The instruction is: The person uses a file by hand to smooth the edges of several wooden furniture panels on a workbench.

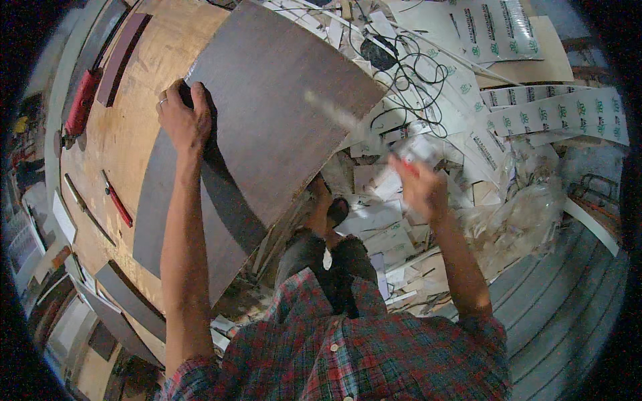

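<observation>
The person is leaning over the plywood counter [137,134], pressing the left hand [185,120] flat near the far left corner of a large dark brown laminate sheet [281,113], fingers spread and bearing down on it rather than closing round anything. The sheet is lying partly on the counter, over a second dark sheet [180,220], and is overhanging the counter's edge toward the littered floor [401,227]. The right hand [420,187] is gripping a red-handled tool [374,144] and swinging it, so the blade is only a pale streak crossing the sheet's right edge. To my eye, the step calls for steady weight from the left hand so the overhanging part is not flexing, and for keeping the stroke well away from that hand and from the leg below. What the tool really is I cannot tell; the blur is swallowing its tip. The right fingers are closed, though their exact grip is smeared. A red tool [81,100] and a slim red-handled one [117,200] are lying on the counter, well apart from the work.
</observation>
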`<state>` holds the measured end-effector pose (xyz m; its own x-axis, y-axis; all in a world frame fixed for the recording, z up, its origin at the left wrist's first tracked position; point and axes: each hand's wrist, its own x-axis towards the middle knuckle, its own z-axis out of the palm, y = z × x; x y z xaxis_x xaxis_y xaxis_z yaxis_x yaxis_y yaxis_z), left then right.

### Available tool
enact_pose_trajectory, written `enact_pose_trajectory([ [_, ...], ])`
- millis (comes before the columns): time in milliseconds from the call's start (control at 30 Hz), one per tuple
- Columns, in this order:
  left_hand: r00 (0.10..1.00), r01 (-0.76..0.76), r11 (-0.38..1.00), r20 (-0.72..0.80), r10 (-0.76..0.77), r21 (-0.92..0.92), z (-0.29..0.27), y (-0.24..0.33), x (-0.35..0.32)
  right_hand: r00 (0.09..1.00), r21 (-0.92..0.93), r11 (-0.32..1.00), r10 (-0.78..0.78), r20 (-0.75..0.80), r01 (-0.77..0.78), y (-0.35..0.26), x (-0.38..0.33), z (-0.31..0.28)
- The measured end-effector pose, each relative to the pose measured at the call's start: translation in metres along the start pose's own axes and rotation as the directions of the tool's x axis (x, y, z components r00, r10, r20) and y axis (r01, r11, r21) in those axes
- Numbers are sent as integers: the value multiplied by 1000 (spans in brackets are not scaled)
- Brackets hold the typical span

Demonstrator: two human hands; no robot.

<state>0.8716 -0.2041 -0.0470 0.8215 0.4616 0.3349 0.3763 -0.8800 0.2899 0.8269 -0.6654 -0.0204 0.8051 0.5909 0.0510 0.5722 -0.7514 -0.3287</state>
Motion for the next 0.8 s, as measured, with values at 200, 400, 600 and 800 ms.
enact_pose_trajectory([
  [200, 1000, -4, 1000, 5, 4, -13, 1, -3, 2, 987, 4, 993, -121, -107, 122, 20, 54, 6],
  [400, 999, 18, 1000, 30, -17, -25, -3, 1, -2, 990, -57, 992, -117, -78, 113, 33, 33, -4],
  [600, 1000, -23, 999, 4, 23, -43, 2, -10, -1, 998, -17, 998, -58, 38, 59, 32, 65, -10],
  [800, 999, -7, 999, 42, 9, -38, -5, 7, 2, 989, -33, 990, -141, -44, 139, 64, 60, 1],
])
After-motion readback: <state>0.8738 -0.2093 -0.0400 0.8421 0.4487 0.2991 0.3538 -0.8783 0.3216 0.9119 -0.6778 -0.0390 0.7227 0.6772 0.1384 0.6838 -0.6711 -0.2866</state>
